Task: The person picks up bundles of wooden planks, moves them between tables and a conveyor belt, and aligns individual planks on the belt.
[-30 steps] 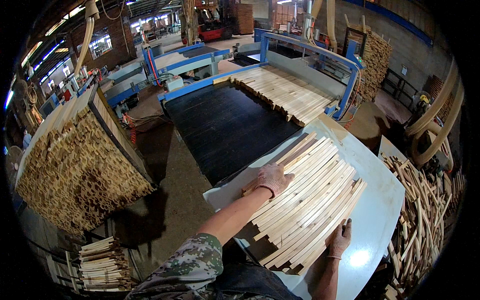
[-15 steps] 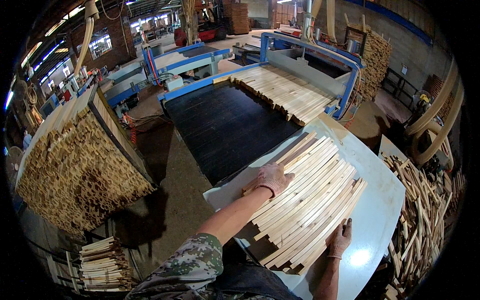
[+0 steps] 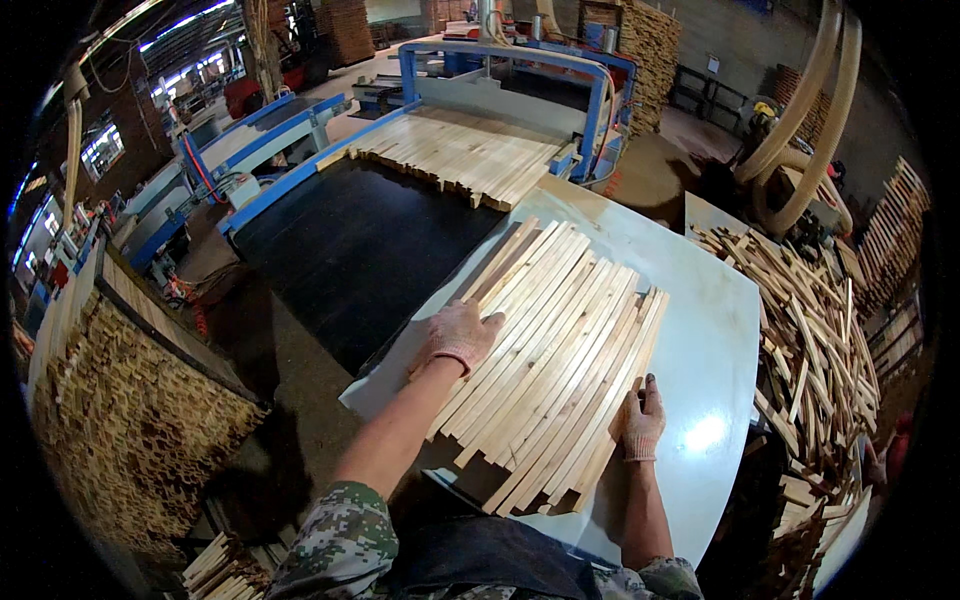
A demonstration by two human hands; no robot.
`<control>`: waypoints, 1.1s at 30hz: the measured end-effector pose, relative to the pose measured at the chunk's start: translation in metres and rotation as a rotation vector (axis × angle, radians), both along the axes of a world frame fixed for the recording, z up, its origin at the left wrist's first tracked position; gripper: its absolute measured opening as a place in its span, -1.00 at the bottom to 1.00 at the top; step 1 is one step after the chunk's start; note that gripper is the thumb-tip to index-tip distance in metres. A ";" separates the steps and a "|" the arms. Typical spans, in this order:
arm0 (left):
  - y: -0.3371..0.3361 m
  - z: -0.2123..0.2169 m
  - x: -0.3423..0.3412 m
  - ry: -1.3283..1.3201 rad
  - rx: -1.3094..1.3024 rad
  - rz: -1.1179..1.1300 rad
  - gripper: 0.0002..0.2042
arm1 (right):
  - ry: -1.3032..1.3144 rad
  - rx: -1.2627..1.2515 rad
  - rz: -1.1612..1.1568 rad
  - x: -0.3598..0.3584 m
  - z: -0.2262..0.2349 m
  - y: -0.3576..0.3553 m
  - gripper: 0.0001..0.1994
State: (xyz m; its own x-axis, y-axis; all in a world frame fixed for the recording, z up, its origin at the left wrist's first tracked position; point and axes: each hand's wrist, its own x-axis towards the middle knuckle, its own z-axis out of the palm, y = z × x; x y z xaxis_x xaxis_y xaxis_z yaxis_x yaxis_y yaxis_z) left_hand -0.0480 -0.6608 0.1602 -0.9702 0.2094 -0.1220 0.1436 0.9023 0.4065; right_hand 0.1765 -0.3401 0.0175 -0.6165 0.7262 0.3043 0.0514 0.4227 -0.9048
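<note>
Both gloved hands, left (image 3: pixel 458 338) at 9 o'clock and right (image 3: pixel 641 420) at 5, are laid flat against slats (image 3: pixel 555 350) on the counter (image 3: pixel 715 340); uneven pressure could fan them off the near edge.

No packages, labels, signs, screens visible.

Lighting: daylight entering through windows (image 3: pixel 100 150) at left; glare shining on table (image 3: pixel 705 432); edges bending, darkening; focus sharp centrally.

Woodworking factory: slat stacks (image 3: pixel 560 350), conveyor machinery (image 3: pixel 480 110)
</note>
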 end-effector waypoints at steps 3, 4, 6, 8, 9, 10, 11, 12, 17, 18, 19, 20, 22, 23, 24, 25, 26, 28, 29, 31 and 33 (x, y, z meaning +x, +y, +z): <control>0.003 0.005 0.004 0.021 -0.005 0.002 -0.35 | -0.021 0.012 -0.009 0.002 -0.004 0.004 -0.39; 0.004 0.004 0.004 0.037 -0.018 0.004 -0.35 | -0.052 0.010 -0.019 0.003 -0.005 0.005 -0.39; 0.003 0.002 0.003 0.033 -0.015 -0.002 -0.35 | -0.054 -0.004 -0.042 0.002 0.003 -0.004 -0.41; 0.000 -0.005 0.001 0.098 -0.005 0.005 -0.32 | -0.122 0.054 -0.051 0.000 0.011 -0.009 -0.41; 0.000 -0.008 -0.001 0.095 -0.007 0.001 -0.31 | -0.156 0.084 -0.058 0.002 0.013 -0.008 -0.41; 0.001 -0.012 -0.003 0.093 -0.010 -0.003 -0.31 | -0.121 0.108 -0.061 0.003 0.009 -0.007 -0.41; 0.000 -0.012 -0.003 0.089 -0.018 -0.002 -0.30 | -0.147 0.107 -0.058 0.004 0.017 -0.012 -0.41; 0.000 -0.012 -0.003 0.071 -0.034 -0.001 -0.29 | -0.173 0.105 -0.053 0.005 0.026 -0.016 -0.40; 0.004 -0.005 -0.001 0.061 -0.048 -0.011 -0.31 | -0.134 0.114 -0.061 0.006 0.029 -0.017 -0.39; 0.003 -0.005 0.000 0.058 -0.048 -0.009 -0.31 | -0.150 0.098 -0.055 0.006 0.033 -0.019 -0.39; 0.003 -0.004 0.001 0.055 -0.050 -0.005 -0.32 | -0.167 0.082 -0.050 0.006 0.037 -0.021 -0.39; 0.003 -0.002 0.002 0.052 -0.052 0.000 -0.32 | -0.176 0.077 -0.047 0.006 0.043 -0.024 -0.39; 0.002 0.000 0.003 0.054 -0.049 0.010 -0.32 | -0.195 0.068 -0.040 0.006 0.051 -0.028 -0.39; 0.002 0.001 0.004 0.058 -0.043 0.015 -0.32 | -0.213 0.059 -0.033 0.006 0.051 -0.028 -0.39; 0.001 0.001 0.004 0.062 -0.036 0.021 -0.32 | -0.231 0.049 -0.024 0.005 0.052 -0.026 -0.39; 0.000 0.002 0.005 0.052 -0.028 0.018 -0.32 | -0.249 0.038 -0.015 0.005 0.051 -0.025 -0.39; 0.000 0.004 0.004 0.042 -0.016 0.014 -0.32 | -0.190 0.031 -0.018 0.005 0.048 -0.024 -0.39; 0.001 0.008 0.006 0.013 -0.001 0.002 -0.32 | -0.072 0.014 -0.022 0.004 0.033 -0.021 -0.40; 0.000 0.015 0.009 -0.005 0.001 0.001 -0.32 | -0.062 -0.007 -0.022 0.003 0.030 -0.021 -0.40; -0.001 0.018 0.011 -0.022 0.002 -0.008 -0.33 | -0.045 -0.049 -0.026 0.003 0.024 -0.019 -0.39; -0.002 0.017 0.011 -0.019 0.000 -0.018 -0.33 | -0.081 -0.111 -0.020 0.003 0.024 -0.016 -0.39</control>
State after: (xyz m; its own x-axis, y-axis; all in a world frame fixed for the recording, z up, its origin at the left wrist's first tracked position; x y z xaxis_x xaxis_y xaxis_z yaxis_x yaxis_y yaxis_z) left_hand -0.0373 -0.6626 0.1768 -0.9637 0.2271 -0.1404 0.1524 0.8997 0.4091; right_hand 0.1799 -0.3562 0.0410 -0.6210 0.7648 0.1716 0.1332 0.3187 -0.9384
